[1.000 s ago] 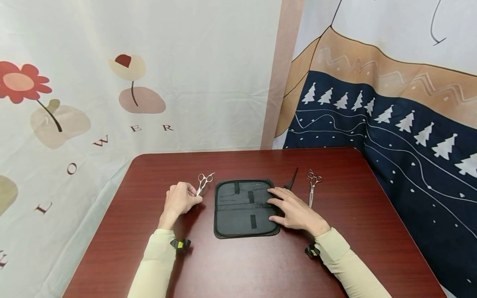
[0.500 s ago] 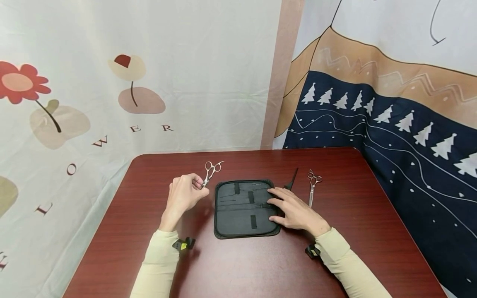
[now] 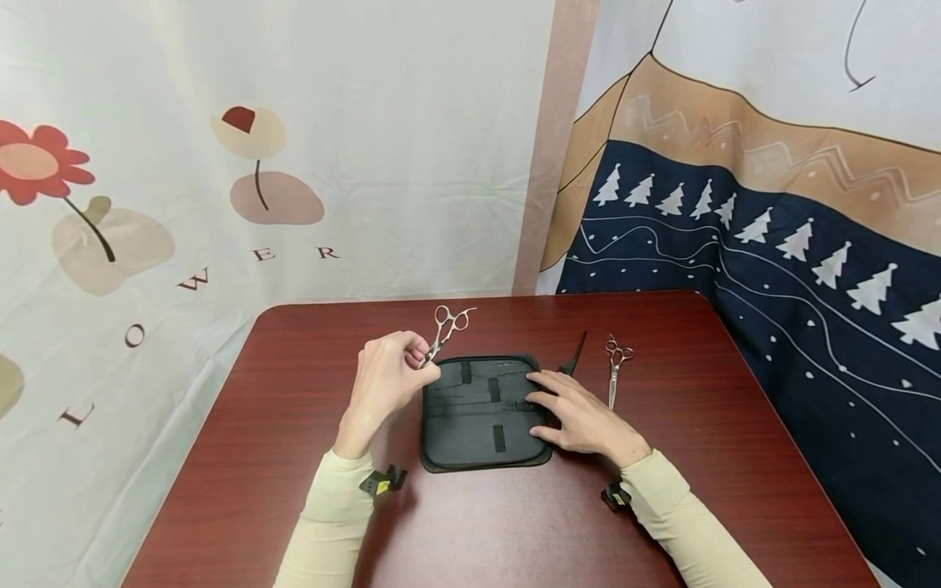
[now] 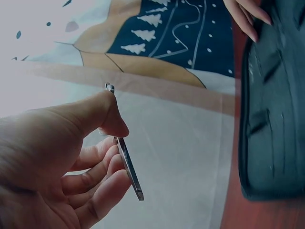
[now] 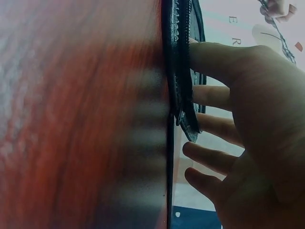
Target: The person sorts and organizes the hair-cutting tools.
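A pair of silver hairdressing scissors is pinched between the thumb and fingers of my left hand, finger rings pointing up and away. This hand is raised over the upper left corner of a black zip case, which lies unfolded flat with its elastic loops and slots showing. In the left wrist view, a thin edge of the scissors shows past the fingertips. My right hand rests on the case's right edge with fingers spread. The right wrist view shows the case's zip beside those fingers.
Right of the case lie a second pair of silver scissors and a slim black pointed object, partly hidden by the right hand. All of it is on a reddish-brown table with printed curtains behind.
My left hand has lifted the scissors and carried them rightward and away, from beside the case to over its upper left corner. The right hand and the case have stayed put.
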The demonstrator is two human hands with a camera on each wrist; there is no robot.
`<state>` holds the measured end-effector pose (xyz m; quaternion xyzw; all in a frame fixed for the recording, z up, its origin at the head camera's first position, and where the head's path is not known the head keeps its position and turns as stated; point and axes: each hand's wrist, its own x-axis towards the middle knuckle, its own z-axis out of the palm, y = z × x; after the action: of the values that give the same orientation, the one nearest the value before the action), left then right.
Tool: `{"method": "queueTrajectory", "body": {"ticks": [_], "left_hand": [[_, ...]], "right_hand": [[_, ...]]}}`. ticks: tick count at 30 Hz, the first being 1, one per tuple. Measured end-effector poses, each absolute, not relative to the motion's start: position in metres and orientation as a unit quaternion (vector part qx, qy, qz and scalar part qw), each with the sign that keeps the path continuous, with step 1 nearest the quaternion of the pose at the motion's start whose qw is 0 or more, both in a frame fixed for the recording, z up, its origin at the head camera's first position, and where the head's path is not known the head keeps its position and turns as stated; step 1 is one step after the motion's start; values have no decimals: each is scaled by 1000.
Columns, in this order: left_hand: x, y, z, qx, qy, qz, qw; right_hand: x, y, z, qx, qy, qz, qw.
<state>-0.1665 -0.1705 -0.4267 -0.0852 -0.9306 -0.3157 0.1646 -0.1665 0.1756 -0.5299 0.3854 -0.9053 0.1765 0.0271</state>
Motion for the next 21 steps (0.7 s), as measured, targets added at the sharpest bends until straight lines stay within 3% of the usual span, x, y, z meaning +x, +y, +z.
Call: {"method": "queueTrajectory", "body": {"ticks": [21], "left_hand": [[-162,-140,-425,-148,-893,-376,200]], "right_hand": [[-163,175,-531,381,-907,178,29]]}}
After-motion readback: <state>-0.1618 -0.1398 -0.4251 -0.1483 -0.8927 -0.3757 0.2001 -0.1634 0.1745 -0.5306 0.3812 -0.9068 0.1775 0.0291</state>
